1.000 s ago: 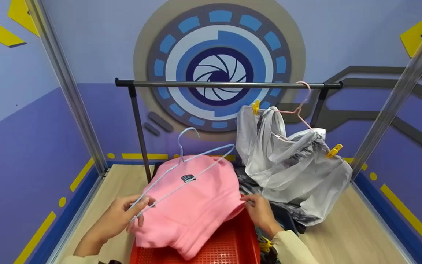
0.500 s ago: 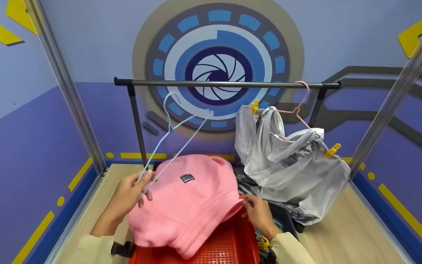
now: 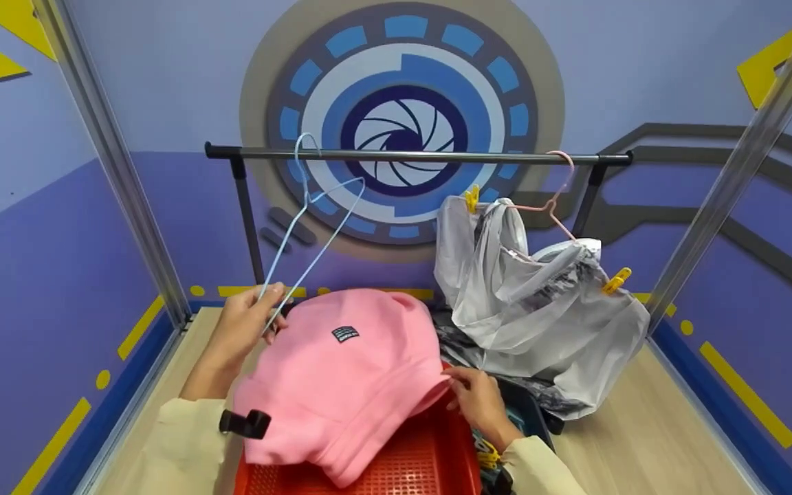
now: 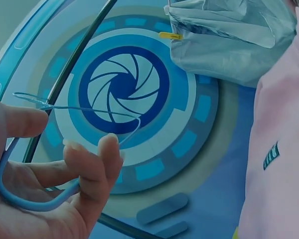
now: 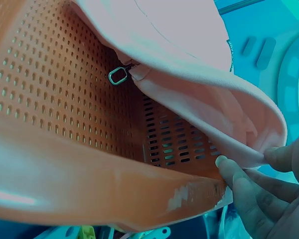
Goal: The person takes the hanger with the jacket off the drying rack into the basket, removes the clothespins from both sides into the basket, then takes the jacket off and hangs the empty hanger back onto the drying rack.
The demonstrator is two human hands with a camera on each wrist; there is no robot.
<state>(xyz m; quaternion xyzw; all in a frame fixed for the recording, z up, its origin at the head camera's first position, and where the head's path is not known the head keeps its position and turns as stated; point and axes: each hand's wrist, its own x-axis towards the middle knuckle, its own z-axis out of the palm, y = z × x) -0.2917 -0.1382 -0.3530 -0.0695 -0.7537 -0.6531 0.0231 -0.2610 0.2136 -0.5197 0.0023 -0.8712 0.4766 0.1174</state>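
Observation:
My left hand (image 3: 238, 323) holds a light blue hanger (image 3: 306, 199) by one end, its hook raised in front of the rack's bar. In the left wrist view, the hanger's rounded end (image 4: 40, 205) lies within the curled fingers. A pink sweatshirt (image 3: 348, 378) with a small black label lies over the red basket (image 3: 473, 474). At its right edge, my right hand (image 3: 482, 405) pinches the hem. The right wrist view shows the thumb on this hem (image 5: 276, 132), which gapes open, and a metal zip pull (image 5: 117, 75) hanging farther along.
A black clothes rack (image 3: 403, 157) stands behind the basket. On its right hangs a pink hanger (image 3: 551, 205) with a grey-white garment (image 3: 540, 316) held by yellow clips (image 3: 617, 280). A dark basket (image 3: 539, 416) with more yellow clips (image 3: 487, 454) sits right of the red one.
My left hand has lifted the blue hanger up and away from the sweatshirt, its hook rising to the bar's height. The right hand stays at the hem.

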